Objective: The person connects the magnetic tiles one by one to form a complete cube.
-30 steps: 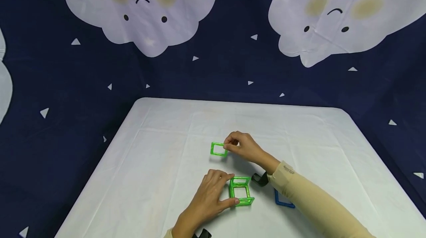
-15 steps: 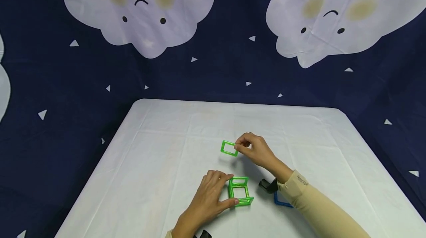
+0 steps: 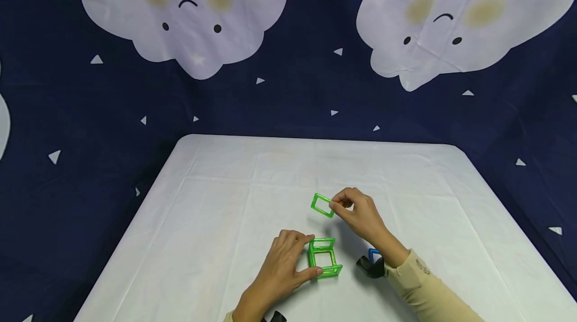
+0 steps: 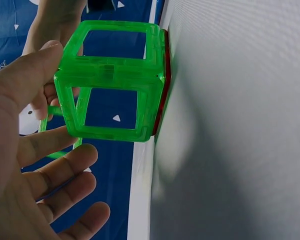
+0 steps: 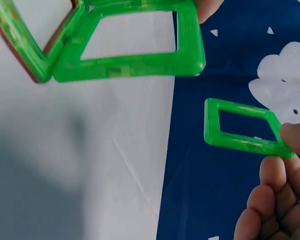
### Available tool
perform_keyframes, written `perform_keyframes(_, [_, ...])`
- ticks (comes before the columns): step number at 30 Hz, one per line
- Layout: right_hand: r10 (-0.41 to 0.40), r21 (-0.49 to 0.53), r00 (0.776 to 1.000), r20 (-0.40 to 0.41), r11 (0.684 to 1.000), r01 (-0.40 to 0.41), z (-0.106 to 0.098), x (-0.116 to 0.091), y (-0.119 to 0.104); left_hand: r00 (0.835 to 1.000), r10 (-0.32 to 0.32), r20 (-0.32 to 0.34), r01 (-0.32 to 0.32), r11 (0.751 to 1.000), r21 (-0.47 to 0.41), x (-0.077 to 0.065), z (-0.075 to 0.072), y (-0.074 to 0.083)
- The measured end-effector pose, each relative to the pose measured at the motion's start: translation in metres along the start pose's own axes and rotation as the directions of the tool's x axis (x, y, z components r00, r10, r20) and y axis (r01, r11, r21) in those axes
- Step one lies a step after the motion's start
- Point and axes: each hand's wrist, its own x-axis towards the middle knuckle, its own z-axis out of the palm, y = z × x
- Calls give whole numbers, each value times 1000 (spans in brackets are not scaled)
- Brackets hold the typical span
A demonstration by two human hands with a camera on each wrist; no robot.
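Observation:
Two green tiles and more form an open-framed magnetic tile cube (image 3: pixel 330 271) standing on the white table. My left hand (image 3: pixel 280 261) holds it by the left side, thumb at the near corner and index finger at the far one, the other fingers spread. A red edge (image 4: pixel 163 85) shows along its base in the left wrist view. Beyond the cube, my right hand (image 3: pixel 359 213) pinches a loose green square magnetic tile (image 5: pixel 245 142) by one side, between thumb and fingertips. That tile is raised above the table and tilted, apart from the cube.
A blue tile (image 3: pixel 372 251) lies right of the cube, mostly hidden by the right wrist and its black wrist camera (image 3: pixel 370 267). The white table (image 3: pixel 216 197) ends at a dark blue curtain (image 3: pixel 297 96) printed with clouds and triangles.
My right hand has moved to the right and slightly nearer with the loose green tile, which now tilts more. The left hand and the cube stay in place.

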Motion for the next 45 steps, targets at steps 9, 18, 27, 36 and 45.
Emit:
perform_keyframes(9, [59,-38,993,-103,997,-63,-3,-24,4,1000,6,-14,-6,1000,4,-1,1,0])
perform_keyframes(18, [102,-43,980,-171,993,-110,-3,-47,7,1000,-2,-17,2,1000,0,-1,0,1])
perform_keyframes(27, [132,-28,965,-227,990,-142,2,-62,10,1000,0,-26,0,1000,1,-2,2,1])
perform_keyframes(36, [171,-36,955,-242,982,-185,8,-73,11,1000,0,-30,0,1000,0,-2,3,2])
perform_keyframes(45, [146,-49,953,-266,985,-165,13,-80,13,999,-1,-33,1,1000,2,0,4,2])
